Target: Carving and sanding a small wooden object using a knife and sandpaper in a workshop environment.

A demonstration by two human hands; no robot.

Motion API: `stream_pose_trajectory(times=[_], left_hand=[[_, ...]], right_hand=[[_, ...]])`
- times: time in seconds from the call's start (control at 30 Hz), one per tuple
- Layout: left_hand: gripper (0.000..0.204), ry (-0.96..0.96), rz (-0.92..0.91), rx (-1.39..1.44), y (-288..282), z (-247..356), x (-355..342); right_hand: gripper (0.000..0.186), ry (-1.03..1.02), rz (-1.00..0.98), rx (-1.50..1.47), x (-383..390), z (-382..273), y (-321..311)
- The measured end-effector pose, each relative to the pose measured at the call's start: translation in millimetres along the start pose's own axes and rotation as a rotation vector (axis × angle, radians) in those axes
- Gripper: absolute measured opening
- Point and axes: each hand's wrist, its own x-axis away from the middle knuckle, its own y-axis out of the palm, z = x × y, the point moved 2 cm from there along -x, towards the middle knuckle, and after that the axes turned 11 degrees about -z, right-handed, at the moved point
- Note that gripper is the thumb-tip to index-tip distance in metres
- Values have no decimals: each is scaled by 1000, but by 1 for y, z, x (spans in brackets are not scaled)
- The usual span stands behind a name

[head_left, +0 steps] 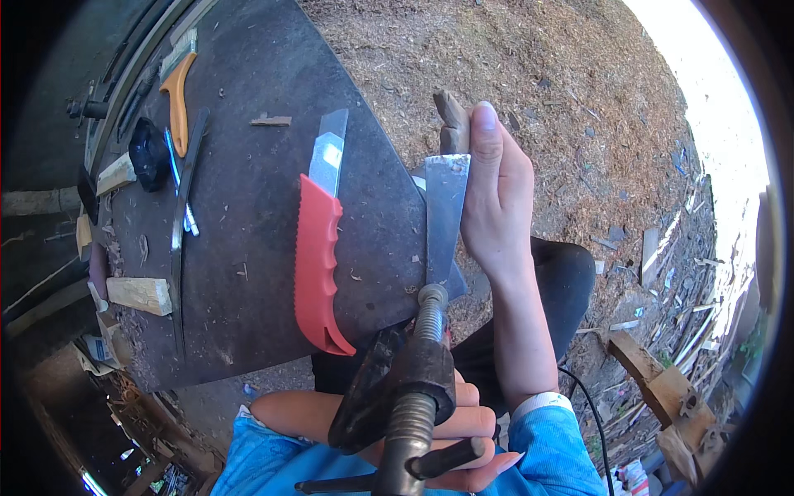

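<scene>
My right hand [498, 186] holds a small brown carved piece of wood [451, 124] beyond the table's corner, thumb lying along it. Right beside it a flat, tapering metal blade [447, 207] juts out, its far end rust-spotted. The screw end of a dark metal clamp [430, 364] presses down at the blade's narrow end, by the table edge. Behind the clamp my left hand [471, 430] is curled closed near my body; the clamp hides much of it, and what it grips is hidden. A red-handled utility knife [317, 264] lies on the table with its blade out.
On the dark table [248, 198] lie an orange-handled paintbrush [177, 103], a thin dark metal strip [183, 215], a blue-white pen [179, 182], a black cup-like object [149, 155] and a pale wood block [139, 295]. Wood shavings [579, 165] cover the ground; timber offcuts [662, 388] lie at right.
</scene>
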Motion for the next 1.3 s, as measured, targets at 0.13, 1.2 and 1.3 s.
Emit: stream_pose_trajectory(times=[0.13, 1.2, 1.3], left_hand=[[28, -36, -31, 15, -4, 3, -4], [23, -213, -222, 5, -11, 7, -4], [24, -213, -210, 0, -11, 9, -5]], right_hand=[[45, 0, 30, 78, 8, -5, 2], [48, 231, -23, -252, 19, -16, 15], [48, 259, -52, -288, 41, -19, 21]])
